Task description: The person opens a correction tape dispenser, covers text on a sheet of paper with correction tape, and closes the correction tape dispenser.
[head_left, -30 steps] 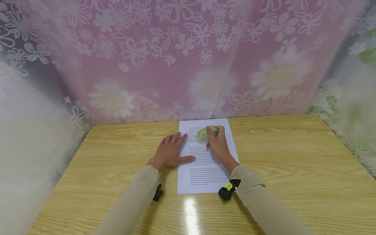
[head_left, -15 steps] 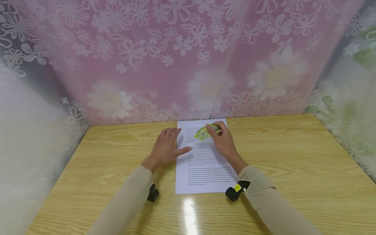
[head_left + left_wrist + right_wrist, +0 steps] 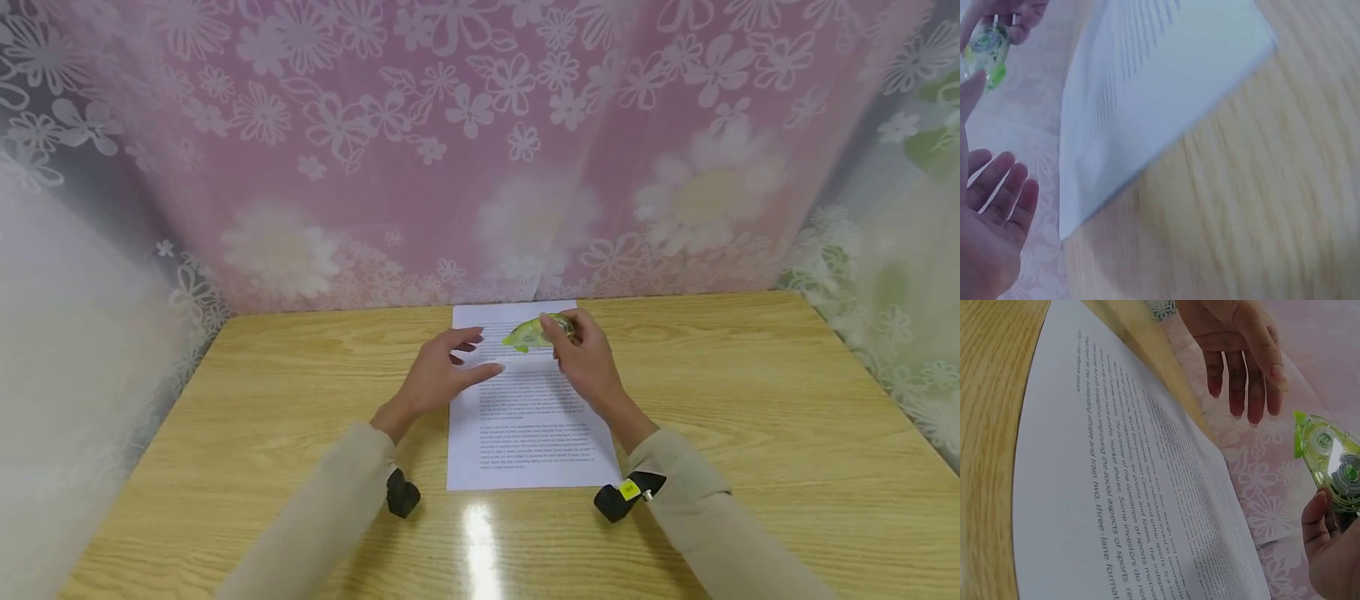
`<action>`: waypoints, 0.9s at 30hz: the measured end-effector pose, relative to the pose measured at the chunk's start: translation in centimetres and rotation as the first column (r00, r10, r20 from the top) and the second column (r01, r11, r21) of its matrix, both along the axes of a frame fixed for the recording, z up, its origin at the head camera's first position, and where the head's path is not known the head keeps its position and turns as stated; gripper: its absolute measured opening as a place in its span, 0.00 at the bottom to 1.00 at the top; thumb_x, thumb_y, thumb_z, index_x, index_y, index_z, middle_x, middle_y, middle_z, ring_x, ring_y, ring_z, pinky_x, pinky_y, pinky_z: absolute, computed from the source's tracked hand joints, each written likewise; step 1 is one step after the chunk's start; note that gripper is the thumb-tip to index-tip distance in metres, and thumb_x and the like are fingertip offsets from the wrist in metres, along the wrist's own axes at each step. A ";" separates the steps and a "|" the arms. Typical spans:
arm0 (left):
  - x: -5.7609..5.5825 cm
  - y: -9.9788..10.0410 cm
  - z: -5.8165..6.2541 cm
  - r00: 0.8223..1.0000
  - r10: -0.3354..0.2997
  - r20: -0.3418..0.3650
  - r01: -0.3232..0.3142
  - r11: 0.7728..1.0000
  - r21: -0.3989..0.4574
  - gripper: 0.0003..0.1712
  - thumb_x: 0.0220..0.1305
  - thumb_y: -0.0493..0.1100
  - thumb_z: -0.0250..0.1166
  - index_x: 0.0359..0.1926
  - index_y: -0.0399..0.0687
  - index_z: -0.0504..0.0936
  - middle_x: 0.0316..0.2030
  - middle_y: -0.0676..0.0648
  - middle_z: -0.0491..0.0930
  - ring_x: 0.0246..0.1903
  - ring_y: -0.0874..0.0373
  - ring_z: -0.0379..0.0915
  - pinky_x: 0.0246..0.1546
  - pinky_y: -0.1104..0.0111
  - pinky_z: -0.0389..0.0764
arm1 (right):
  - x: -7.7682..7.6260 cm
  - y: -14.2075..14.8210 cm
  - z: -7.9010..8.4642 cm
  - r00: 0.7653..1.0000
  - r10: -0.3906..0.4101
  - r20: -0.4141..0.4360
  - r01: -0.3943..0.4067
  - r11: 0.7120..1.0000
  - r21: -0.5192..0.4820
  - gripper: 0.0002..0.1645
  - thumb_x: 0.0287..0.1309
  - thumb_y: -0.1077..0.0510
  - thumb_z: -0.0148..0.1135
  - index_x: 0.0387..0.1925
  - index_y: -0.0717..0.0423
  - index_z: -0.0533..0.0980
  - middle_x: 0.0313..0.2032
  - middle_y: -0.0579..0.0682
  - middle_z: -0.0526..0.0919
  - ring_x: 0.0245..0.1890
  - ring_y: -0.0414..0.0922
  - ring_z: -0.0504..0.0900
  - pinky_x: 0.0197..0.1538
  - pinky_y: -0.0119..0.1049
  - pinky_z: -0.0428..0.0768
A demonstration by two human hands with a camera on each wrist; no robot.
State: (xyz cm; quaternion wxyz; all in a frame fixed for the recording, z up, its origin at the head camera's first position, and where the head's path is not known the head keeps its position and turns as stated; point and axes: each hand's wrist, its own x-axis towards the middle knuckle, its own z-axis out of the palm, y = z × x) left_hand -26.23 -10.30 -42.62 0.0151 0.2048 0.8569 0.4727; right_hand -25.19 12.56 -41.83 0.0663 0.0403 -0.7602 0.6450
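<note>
A green, see-through correction tape dispenser (image 3: 529,335) is pinched between thumb and fingers of my right hand (image 3: 592,362), raised over the upper part of a printed sheet of paper (image 3: 525,458). In the right wrist view the dispenser (image 3: 1329,453) shows its inner reels and a green tip pointing at the other hand. My left hand (image 3: 438,375) hovers over the paper's left edge, thumb and fingers apart, holding nothing. From the left wrist, the left hand (image 3: 997,231) appears with loosely bent fingers, a gap away from the dispenser (image 3: 988,53).
The paper lies on a wood-grain table (image 3: 300,392), its top edge near a pink flowered curtain (image 3: 420,217) at the back. Pale flowered sheets hang at both sides. Each wrist wears a black camera (image 3: 618,500).
Both hands have risen off the paper. My right hand has moved slightly right with the correction tape dispenser, while the left hand has lifted and turned toward it.
</note>
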 end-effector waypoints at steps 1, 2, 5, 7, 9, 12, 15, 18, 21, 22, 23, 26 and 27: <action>0.1 0.3 0.1 1.000 -0.011 0.019 0.011 0.999 0.036 0.39 0.54 0.57 0.71 0.63 0.46 0.73 0.55 0.44 0.76 0.53 0.48 0.73 0.49 0.59 0.75 | 0.1 0.1 0.1 1.000 0.006 0.000 -0.006 1.000 0.002 0.26 0.63 0.41 0.58 0.46 0.59 0.70 0.29 0.58 0.74 0.20 0.40 0.68 0.22 0.28 0.68; 0.1 0.5 0.1 0.999 -0.021 0.040 0.018 0.998 0.064 0.37 0.54 0.55 0.72 0.63 0.47 0.73 0.55 0.44 0.77 0.53 0.48 0.73 0.48 0.59 0.76 | 0.2 0.1 0.1 1.000 0.010 -0.002 -0.010 1.000 0.010 0.26 0.63 0.40 0.58 0.46 0.59 0.70 0.29 0.57 0.74 0.20 0.40 0.68 0.22 0.29 0.69; 0.1 1.4 0.3 0.995 -0.048 0.088 0.037 0.992 0.121 0.36 0.55 0.51 0.72 0.63 0.46 0.74 0.53 0.44 0.78 0.51 0.48 0.74 0.47 0.61 0.76 | 0.6 0.4 0.3 1.000 0.008 -0.009 -0.007 1.000 0.013 0.26 0.63 0.40 0.57 0.46 0.59 0.70 0.27 0.57 0.73 0.19 0.42 0.68 0.22 0.30 0.70; 0.0 2.0 0.3 0.992 -0.061 0.111 0.045 0.989 0.144 0.34 0.55 0.50 0.73 0.62 0.45 0.75 0.52 0.45 0.79 0.50 0.49 0.75 0.46 0.62 0.77 | 0.8 0.5 0.4 1.000 0.006 -0.012 -0.006 1.000 0.004 0.25 0.64 0.41 0.57 0.46 0.59 0.69 0.26 0.57 0.72 0.19 0.44 0.69 0.22 0.32 0.71; 0.1 2.5 0.4 0.989 -0.067 0.130 0.045 0.985 0.165 0.33 0.54 0.48 0.73 0.61 0.44 0.76 0.50 0.46 0.80 0.48 0.51 0.76 0.45 0.63 0.77 | 1.0 0.6 0.4 1.000 0.002 -0.009 -0.002 1.000 -0.009 0.24 0.64 0.41 0.57 0.46 0.58 0.69 0.25 0.57 0.71 0.19 0.46 0.69 0.21 0.33 0.71; 0.1 2.9 0.6 0.986 -0.060 0.157 0.030 0.982 0.188 0.30 0.55 0.47 0.73 0.58 0.45 0.78 0.49 0.48 0.80 0.46 0.53 0.77 0.44 0.65 0.78 | 1.2 0.5 0.5 1.000 0.009 -0.001 -0.009 1.000 -0.027 0.23 0.65 0.43 0.57 0.46 0.60 0.69 0.24 0.56 0.70 0.19 0.46 0.69 0.21 0.33 0.72; 0.4 3.1 1.0 0.981 -0.047 0.186 0.009 0.979 0.202 0.26 0.56 0.44 0.72 0.56 0.43 0.79 0.47 0.46 0.81 0.45 0.53 0.78 0.42 0.66 0.79 | 1.3 0.2 0.6 1.000 0.020 0.005 -0.020 0.999 -0.042 0.23 0.66 0.45 0.57 0.46 0.62 0.68 0.24 0.56 0.70 0.18 0.43 0.68 0.21 0.33 0.72; 1.1 3.3 2.1 0.976 -0.040 0.214 -0.006 0.978 0.210 0.24 0.57 0.40 0.71 0.54 0.36 0.79 0.44 0.42 0.82 0.43 0.51 0.79 0.40 0.67 0.80 | 1.4 0.0 0.7 1.000 0.029 0.007 -0.029 0.998 -0.051 0.23 0.66 0.46 0.56 0.47 0.63 0.68 0.24 0.56 0.69 0.18 0.42 0.68 0.21 0.33 0.72; 1.9 3.4 3.1 0.967 -0.047 0.251 -0.011 0.974 0.227 0.21 0.58 0.38 0.69 0.51 0.33 0.80 0.40 0.41 0.83 0.40 0.52 0.80 0.42 0.63 0.80 | 1.5 -0.2 0.7 0.999 0.032 0.008 -0.032 0.998 -0.050 0.23 0.67 0.46 0.56 0.47 0.62 0.68 0.24 0.55 0.69 0.18 0.43 0.68 0.22 0.33 0.73; 1.9 3.5 3.1 0.963 -0.055 0.265 -0.010 0.971 0.240 0.20 0.58 0.38 0.69 0.51 0.33 0.80 0.40 0.41 0.83 0.39 0.53 0.80 0.43 0.60 0.80 | 1.6 -0.3 0.7 0.999 0.034 0.006 -0.034 0.998 -0.048 0.23 0.67 0.46 0.55 0.47 0.62 0.68 0.24 0.55 0.69 0.18 0.44 0.69 0.22 0.33 0.73; 1.8 3.5 2.7 0.958 -0.059 0.280 -0.013 0.968 0.250 0.20 0.58 0.39 0.70 0.50 0.34 0.81 0.40 0.41 0.83 0.38 0.55 0.80 0.44 0.58 0.79 | 1.6 -0.3 0.7 0.999 0.034 0.005 -0.034 0.998 -0.050 0.22 0.67 0.46 0.55 0.46 0.62 0.68 0.24 0.54 0.70 0.18 0.44 0.69 0.22 0.33 0.73; 1.2 3.6 1.5 0.949 -0.068 0.307 -0.023 0.959 0.283 0.18 0.57 0.43 0.71 0.46 0.37 0.83 0.39 0.43 0.84 0.37 0.57 0.80 0.47 0.52 0.77 | 1.6 -0.6 0.7 1.000 0.031 0.000 -0.031 0.998 -0.049 0.22 0.67 0.47 0.56 0.46 0.62 0.68 0.23 0.53 0.70 0.18 0.43 0.69 0.21 0.34 0.74; 1.0 3.6 1.0 0.949 -0.068 0.309 -0.026 0.956 0.292 0.18 0.56 0.44 0.72 0.45 0.38 0.84 0.39 0.44 0.84 0.37 0.57 0.80 0.47 0.52 0.77 | 1.6 -0.7 0.7 1.000 0.030 -0.001 -0.030 0.998 -0.052 0.21 0.67 0.47 0.56 0.45 0.62 0.68 0.23 0.53 0.70 0.18 0.43 0.69 0.21 0.34 0.74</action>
